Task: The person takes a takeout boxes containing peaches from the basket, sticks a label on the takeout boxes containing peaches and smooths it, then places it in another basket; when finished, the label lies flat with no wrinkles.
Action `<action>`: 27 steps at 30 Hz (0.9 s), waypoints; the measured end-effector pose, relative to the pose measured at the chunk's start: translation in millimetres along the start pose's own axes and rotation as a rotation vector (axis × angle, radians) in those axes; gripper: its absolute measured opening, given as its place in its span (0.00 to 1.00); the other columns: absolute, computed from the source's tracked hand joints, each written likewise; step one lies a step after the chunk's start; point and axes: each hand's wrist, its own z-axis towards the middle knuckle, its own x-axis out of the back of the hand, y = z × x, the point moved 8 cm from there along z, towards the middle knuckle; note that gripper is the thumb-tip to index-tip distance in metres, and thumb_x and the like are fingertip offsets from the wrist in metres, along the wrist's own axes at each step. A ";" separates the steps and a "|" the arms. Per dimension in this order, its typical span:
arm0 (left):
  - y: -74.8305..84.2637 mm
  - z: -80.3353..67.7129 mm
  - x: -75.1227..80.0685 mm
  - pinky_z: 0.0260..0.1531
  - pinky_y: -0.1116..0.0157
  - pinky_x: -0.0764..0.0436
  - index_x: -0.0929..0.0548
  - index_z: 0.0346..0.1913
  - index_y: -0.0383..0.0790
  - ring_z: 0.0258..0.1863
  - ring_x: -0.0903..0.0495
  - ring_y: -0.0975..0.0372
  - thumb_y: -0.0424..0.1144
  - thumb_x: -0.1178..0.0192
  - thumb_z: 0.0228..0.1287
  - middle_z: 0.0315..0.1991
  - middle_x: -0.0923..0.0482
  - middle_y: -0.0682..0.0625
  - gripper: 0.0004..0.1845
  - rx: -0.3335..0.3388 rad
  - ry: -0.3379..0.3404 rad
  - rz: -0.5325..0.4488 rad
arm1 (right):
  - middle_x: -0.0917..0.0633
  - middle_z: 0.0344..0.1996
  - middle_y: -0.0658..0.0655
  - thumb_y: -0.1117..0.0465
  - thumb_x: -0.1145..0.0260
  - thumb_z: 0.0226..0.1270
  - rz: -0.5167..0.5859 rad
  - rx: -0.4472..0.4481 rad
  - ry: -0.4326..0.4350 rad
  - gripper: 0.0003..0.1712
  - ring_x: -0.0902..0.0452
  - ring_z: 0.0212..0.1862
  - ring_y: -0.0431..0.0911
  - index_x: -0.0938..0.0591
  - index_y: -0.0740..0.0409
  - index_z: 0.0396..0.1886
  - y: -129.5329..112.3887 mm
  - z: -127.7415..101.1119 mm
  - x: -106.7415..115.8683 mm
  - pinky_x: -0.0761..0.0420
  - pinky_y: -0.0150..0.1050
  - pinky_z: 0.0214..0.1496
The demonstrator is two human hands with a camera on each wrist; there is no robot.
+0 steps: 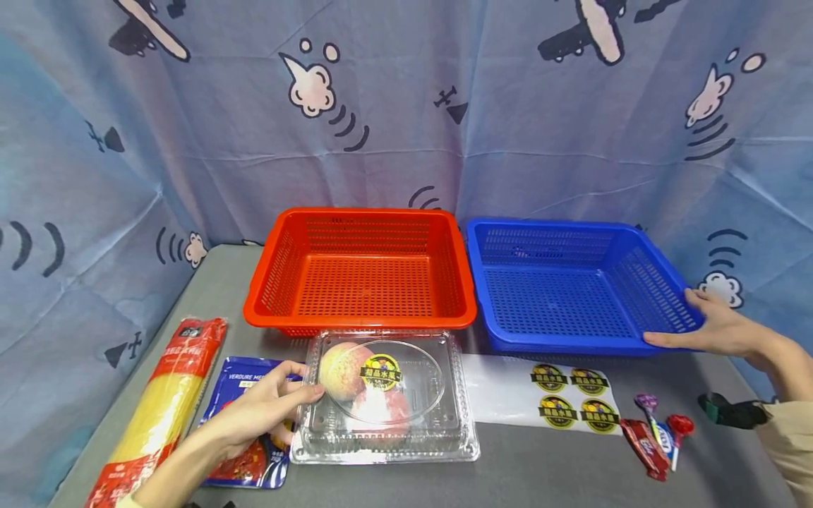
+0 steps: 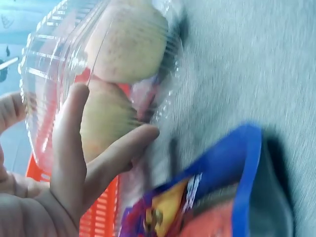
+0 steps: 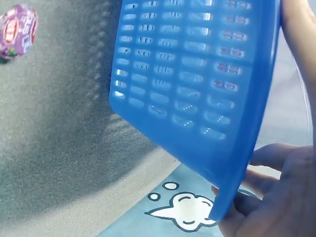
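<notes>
Near the front of the grey table (image 1: 521,466), a clear plastic box (image 1: 384,398) with two peaches inside (image 1: 346,370), lid closed, a round sticker (image 1: 380,372) on top. Long axis of the box left to right, parallel to the table's front edge. Left hand (image 1: 263,409) at the left short end of the box, fingers (image 2: 121,153) only loosely bent and laid against the clear wall, thumb (image 2: 66,133) up on the lid side; touching for sure, a real grip not plain to see. So the box directly to the right of those fingers, no gap between. Under the left hand and partly under the box corner, a blue sauce packet (image 1: 244,416); further left, a long red and yellow noodle bag (image 1: 161,409), lying front to back. Straight behind the box, just beside it, an orange basket (image 1: 362,271), nothing in it. To its right, touching or almost touching, a blue basket (image 1: 571,286), also with nothing in it. Right hand (image 1: 714,328) on the near right corner of the blue basket, fingers curled around the rim (image 3: 232,192), thumb along the front edge, holding it. Right hand well apart from the clear box, left hand much nearer. Between box and right hand, a clear sheet with four stickers (image 1: 571,395) and some wrapped sweets (image 1: 657,434).
</notes>
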 end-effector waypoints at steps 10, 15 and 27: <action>13.5 -15.3 -23.8 0.17 0.73 0.19 0.44 0.63 0.34 0.33 0.09 0.58 0.45 0.40 0.73 0.48 0.17 0.39 0.30 -0.037 -0.125 -0.173 | 0.78 0.68 0.90 0.30 0.38 0.68 0.023 0.003 0.001 0.76 0.76 0.69 0.88 0.77 0.80 0.72 7.3 1.4 -3.0 0.53 0.86 0.62; 35.2 -19.9 -39.7 0.20 0.70 0.16 0.42 0.66 0.33 0.24 0.16 0.63 0.46 0.38 0.71 0.52 0.23 0.37 0.33 -0.073 -0.116 -0.124 | 0.77 0.68 0.90 0.29 0.38 0.67 0.014 0.004 -0.003 0.76 0.78 0.70 0.87 0.77 0.81 0.72 7.0 -0.8 -4.4 0.53 0.86 0.62; 119.3 19.7 -75.0 0.22 0.70 0.15 0.38 0.64 0.35 0.28 0.14 0.61 0.44 0.37 0.69 0.51 0.18 0.40 0.30 -0.157 -0.042 -0.142 | 0.78 0.69 0.87 0.33 0.37 0.68 0.022 0.057 -0.028 0.74 0.84 0.71 0.84 0.76 0.79 0.74 -1.3 -3.9 -1.0 0.55 0.86 0.62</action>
